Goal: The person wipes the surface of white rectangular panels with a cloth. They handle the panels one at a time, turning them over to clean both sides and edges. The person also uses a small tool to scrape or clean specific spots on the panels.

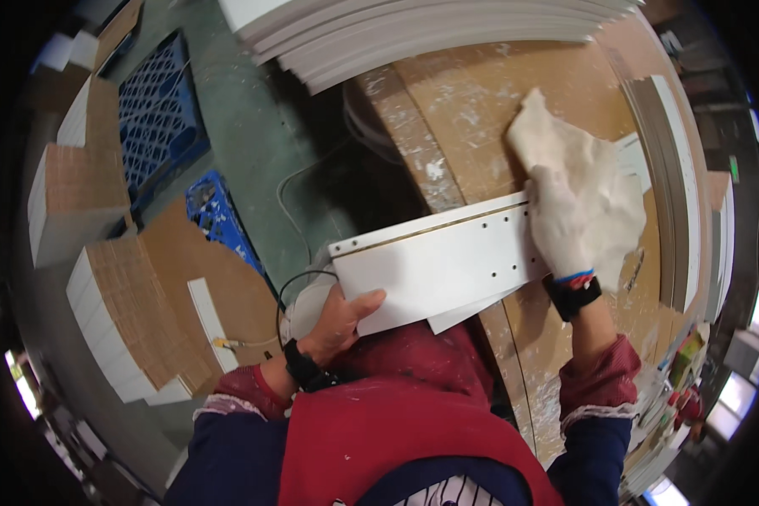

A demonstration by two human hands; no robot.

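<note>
A white drilled panel (430, 266) lies across my lap, its right end over the worktable. My left hand (341, 319) is closed on its near left corner, thumb on the top face and fingers out of sight beneath. My right hand (558, 215), in a pale glove with a blue and red cuff, is somewhat blurred at the panel's right end. It grips a cream cloth (586, 169), which spreads out over the table. A thin white sheet (472, 310) sticks out from under the panel's near edge.
The brown worktable (460, 110) is spotted with white paint. Tall stacks of white boards stand at the back (430, 34) and right (675, 185). To the left are stacked panels (135, 329), a blue pallet (156, 118) and a cable (282, 198) on the floor.
</note>
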